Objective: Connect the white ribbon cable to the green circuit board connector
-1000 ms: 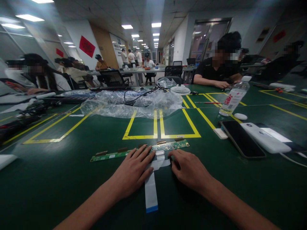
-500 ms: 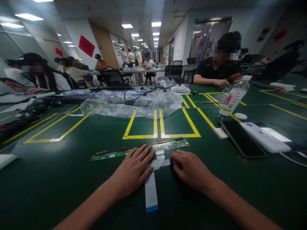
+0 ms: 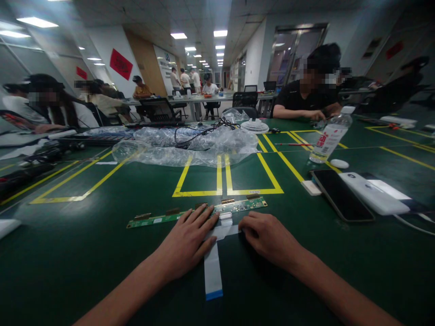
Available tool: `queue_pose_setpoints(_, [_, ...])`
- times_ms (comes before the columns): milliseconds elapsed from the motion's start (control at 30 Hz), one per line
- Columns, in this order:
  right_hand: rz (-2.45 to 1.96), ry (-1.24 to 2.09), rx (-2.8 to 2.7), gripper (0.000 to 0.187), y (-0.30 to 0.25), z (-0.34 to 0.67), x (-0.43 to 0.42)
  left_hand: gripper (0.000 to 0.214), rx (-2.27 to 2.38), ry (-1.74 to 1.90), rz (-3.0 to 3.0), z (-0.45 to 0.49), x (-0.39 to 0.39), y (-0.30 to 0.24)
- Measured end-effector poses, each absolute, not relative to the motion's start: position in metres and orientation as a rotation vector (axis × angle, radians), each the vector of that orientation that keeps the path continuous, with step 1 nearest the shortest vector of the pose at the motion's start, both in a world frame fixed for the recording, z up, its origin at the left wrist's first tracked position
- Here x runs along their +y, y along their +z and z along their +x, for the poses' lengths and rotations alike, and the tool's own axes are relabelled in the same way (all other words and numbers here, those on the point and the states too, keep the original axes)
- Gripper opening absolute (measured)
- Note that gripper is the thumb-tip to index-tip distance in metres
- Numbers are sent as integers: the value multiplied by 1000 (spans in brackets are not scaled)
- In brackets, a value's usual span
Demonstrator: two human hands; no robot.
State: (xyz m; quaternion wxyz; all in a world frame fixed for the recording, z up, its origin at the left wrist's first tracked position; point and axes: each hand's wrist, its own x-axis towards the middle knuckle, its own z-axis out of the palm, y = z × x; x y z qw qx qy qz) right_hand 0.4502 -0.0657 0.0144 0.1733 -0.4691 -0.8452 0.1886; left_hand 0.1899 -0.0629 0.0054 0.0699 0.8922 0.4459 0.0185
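A long narrow green circuit board (image 3: 156, 220) lies flat on the dark green table (image 3: 68, 262) in front of me. A white flat ribbon cable (image 3: 212, 267) with a blue tip runs from the board's middle toward me. My left hand (image 3: 185, 244) lies flat with fingers stretched out, fingertips resting on the board and the cable's left side. My right hand (image 3: 268, 237) sits just right of the cable, fingers curled down, fingertips touching the cable's folded end near the connector.
Yellow tape squares (image 3: 253, 179) mark the table beyond the board. Crumpled clear plastic (image 3: 190, 147) with black wires lies farther back. A black phone (image 3: 340, 194), a white power bank (image 3: 374, 199) and a water bottle (image 3: 328, 138) stand at right. Other people sit around the tables.
Almost nothing has changed. My right hand's fingers have curled in slightly at the cable's end; my left hand stays put.
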Motion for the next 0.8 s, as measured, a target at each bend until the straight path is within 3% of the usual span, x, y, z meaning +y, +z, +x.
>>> queue_pose_setpoints(233, [-1302, 500, -2477, 31, 13, 449, -66, 59, 1336, 36, 2699, 189, -62, 2])
queue_pose_setpoints(433, [-1301, 582, -2419, 28, 14, 452, -65, 59, 1334, 51, 2705, 189, -62, 3])
queue_pose_setpoints(667, [-1211, 516, -2564, 42, 19, 451, -68, 59, 1335, 20, 2702, 189, -62, 3])
queue_pose_setpoints(800, [-1203, 567, -2588, 40, 18, 453, -66, 59, 1337, 15, 2712, 189, -62, 2])
